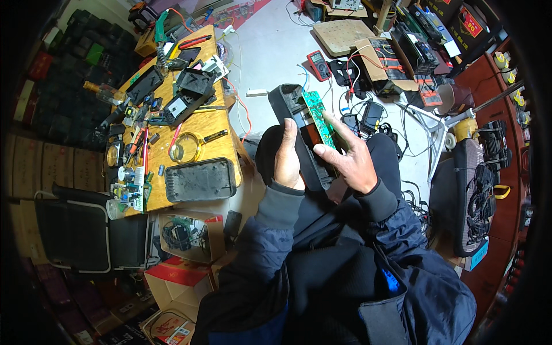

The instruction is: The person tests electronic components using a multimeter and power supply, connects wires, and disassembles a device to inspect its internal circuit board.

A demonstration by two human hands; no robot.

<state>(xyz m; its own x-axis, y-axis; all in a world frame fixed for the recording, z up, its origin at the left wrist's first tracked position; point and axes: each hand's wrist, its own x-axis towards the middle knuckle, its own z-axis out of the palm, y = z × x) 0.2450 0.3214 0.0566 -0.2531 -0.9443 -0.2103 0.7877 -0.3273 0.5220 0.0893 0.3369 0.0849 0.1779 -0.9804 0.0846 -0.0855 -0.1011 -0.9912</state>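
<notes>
A long black plastic housing (280, 103) rests tilted on my lap, its open side facing up. My left hand (287, 160) holds it along its left side, with the thumb pointing up and the other fingers mostly hidden. A narrow green circuit board (315, 106) stands raised at the housing's right side, its soldered face in view. On that board's right edge lie the thumb and forefinger of my right hand (353, 161). A thin blue wire (304, 72) rises from the board's top end.
A wooden workbench (215, 129) at left carries tools, tape, a black plastic cover (200, 179) and loose circuit boards. Ahead on the floor lie a red multimeter (318, 65), tangled cables and black adapters (372, 115). A black chair (72, 230) stands at lower left.
</notes>
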